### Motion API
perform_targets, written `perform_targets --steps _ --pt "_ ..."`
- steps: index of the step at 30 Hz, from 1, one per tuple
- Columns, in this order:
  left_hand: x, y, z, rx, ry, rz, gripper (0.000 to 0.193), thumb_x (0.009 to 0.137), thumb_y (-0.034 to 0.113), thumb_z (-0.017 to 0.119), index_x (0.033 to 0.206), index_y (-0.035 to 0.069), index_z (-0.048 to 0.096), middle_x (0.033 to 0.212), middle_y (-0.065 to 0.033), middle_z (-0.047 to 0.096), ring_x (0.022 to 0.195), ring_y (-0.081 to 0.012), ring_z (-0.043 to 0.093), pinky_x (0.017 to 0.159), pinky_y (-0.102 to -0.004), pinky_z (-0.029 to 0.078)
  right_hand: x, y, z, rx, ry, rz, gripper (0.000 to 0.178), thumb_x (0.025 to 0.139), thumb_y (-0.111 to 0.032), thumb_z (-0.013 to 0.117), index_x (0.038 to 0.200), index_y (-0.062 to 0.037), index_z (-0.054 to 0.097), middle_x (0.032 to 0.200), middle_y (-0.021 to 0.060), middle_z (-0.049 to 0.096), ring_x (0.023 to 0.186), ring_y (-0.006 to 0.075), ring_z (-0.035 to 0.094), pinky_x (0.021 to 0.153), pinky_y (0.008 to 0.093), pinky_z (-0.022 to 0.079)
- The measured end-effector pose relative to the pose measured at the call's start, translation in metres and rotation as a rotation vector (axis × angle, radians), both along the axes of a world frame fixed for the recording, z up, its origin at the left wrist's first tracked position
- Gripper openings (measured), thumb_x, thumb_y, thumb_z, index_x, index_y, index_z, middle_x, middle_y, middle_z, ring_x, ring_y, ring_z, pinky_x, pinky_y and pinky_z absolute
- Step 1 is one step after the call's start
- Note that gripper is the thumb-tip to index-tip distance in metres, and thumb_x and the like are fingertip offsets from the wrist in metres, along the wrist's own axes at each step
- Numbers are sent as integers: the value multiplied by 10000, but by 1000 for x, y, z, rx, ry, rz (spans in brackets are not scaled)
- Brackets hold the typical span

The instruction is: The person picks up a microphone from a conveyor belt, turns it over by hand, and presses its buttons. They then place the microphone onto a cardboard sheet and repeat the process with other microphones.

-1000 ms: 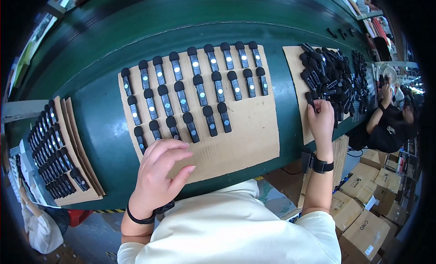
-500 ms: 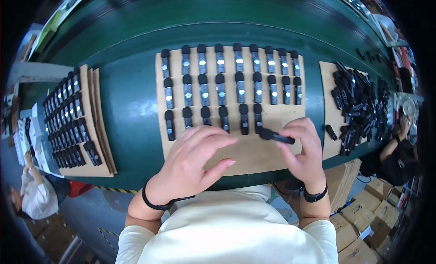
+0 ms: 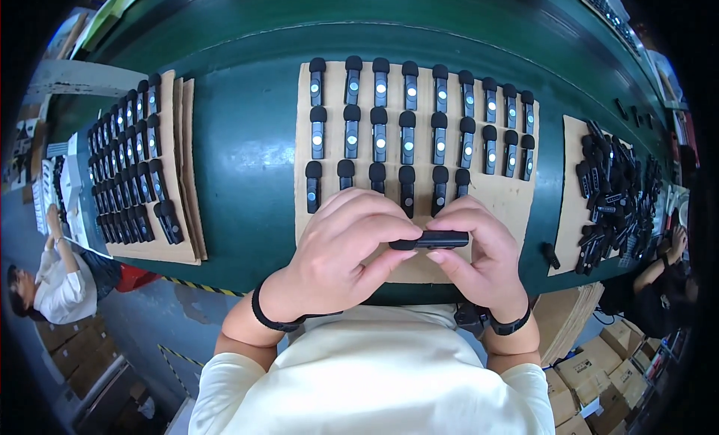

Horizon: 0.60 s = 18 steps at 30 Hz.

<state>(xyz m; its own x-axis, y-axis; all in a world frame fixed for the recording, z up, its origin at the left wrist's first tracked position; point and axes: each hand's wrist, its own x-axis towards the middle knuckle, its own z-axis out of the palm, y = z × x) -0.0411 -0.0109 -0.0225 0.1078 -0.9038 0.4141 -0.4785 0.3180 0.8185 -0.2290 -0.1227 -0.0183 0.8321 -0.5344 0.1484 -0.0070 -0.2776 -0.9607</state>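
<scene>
A small black clip-on microphone with a foam cap lies sideways between my two hands, above the near part of a cardboard sheet. My left hand pinches its foam end between thumb and forefinger. At the other end, the thumb and fingers of my right hand grip the body. Rows of similar microphones lie on the sheet, foam caps toward the far side, several with a lit or shiny round spot. My hands partly cover the nearest row.
On the left, stacked cardboard sheets bear more rows of microphones. A loose heap of black microphones lies on cardboard at the right. The green table carries them all. People sit at both sides; cartons stand on the floor at right.
My left hand has closed on the foam end of the microphone, which my right hand brought leftward and turned level. The view has shifted, so the sheet appears farther right.
</scene>
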Motion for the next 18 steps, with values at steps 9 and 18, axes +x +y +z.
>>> perform_targets --steps 9,18 --pt "-5 -3 0 101 -11 18 324 733 59 803 1022 8 666 912 -121 675 829 -285 634 780 -369 499 -3 -23 -15 -146 -69 63 253 809 -20 747 1048 -20 665 937 101 645 792 220 582 717 310 463" --pt "-8 -9 3 156 47 -37 322 750 72 799 1033 -4 666 930 -128 677 825 -286 630 814 -384 503 -2 -23 -11 -289 -102 64 293 771 -54 791 1036 -14 672 892 92 647 751 224 574 660 318 438"
